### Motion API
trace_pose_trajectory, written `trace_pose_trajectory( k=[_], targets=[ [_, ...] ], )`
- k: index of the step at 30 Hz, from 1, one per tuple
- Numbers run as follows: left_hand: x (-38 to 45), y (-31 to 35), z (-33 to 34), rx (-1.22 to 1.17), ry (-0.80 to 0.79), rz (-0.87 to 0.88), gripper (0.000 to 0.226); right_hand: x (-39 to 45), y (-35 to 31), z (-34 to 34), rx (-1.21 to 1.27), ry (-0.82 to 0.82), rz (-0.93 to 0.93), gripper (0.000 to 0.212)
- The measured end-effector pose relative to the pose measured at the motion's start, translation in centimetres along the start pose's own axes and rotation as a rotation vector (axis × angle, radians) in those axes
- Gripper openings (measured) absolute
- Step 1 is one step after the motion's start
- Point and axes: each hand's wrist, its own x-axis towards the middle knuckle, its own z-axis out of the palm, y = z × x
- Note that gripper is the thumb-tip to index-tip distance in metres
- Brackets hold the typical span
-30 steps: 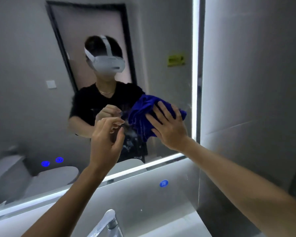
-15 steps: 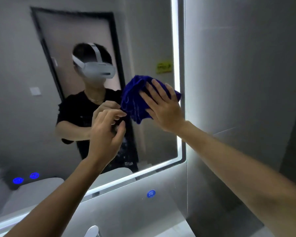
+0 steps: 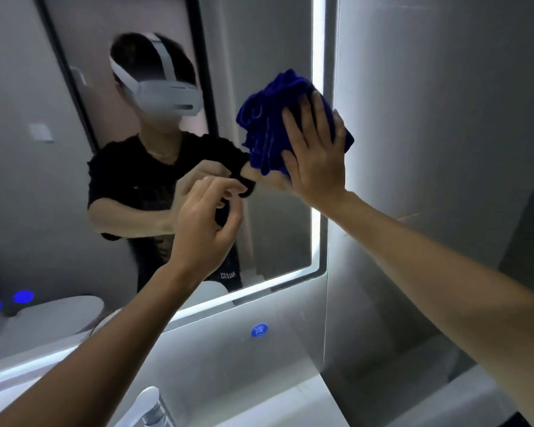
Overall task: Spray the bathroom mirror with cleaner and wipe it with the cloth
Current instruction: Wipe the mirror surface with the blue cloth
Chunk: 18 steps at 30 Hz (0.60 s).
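A bunched blue cloth (image 3: 269, 124) is pressed flat against the bathroom mirror (image 3: 275, 226) near its lit right edge, under the spread palm of my right hand (image 3: 315, 155). My left hand (image 3: 207, 220) hovers lower and to the left, close to the glass, fingers curled loosely with nothing in them. The mirror shows the reflection of a person in a black shirt with a white headset. No spray bottle is in view.
A grey tiled wall (image 3: 444, 118) meets the mirror's right side. A blue-lit touch button (image 3: 259, 330) glows on the panel below the mirror. A chrome tap (image 3: 148, 408) rises at the bottom edge beside a white counter (image 3: 290, 405).
My right hand has slid the cloth up and to the right along the glass, toward the lit edge. My left hand has stayed in about the same place.
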Motion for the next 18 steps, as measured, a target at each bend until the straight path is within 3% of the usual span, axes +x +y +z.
trace_pose_trajectory(
  k=[9, 14, 18],
  targets=[
    [-7.0, -0.7, 1.5, -0.002, -0.078, -0.153, 0.014, -16.9, -4.3, -0.3, -0.023, -0.236, -0.057, 0.055],
    [-9.3, -0.6, 0.6, 0.013, -0.164, -0.167, 0.019, -16.3, -4.6, -0.7, -0.003, -0.232, -0.039, 0.049],
    [-8.4, -1.1, -1.8, 0.037, -0.16, -0.15, 0.017, -9.7, -4.6, -0.9, 0.006, -0.203, -0.089, 0.056]
  ],
)
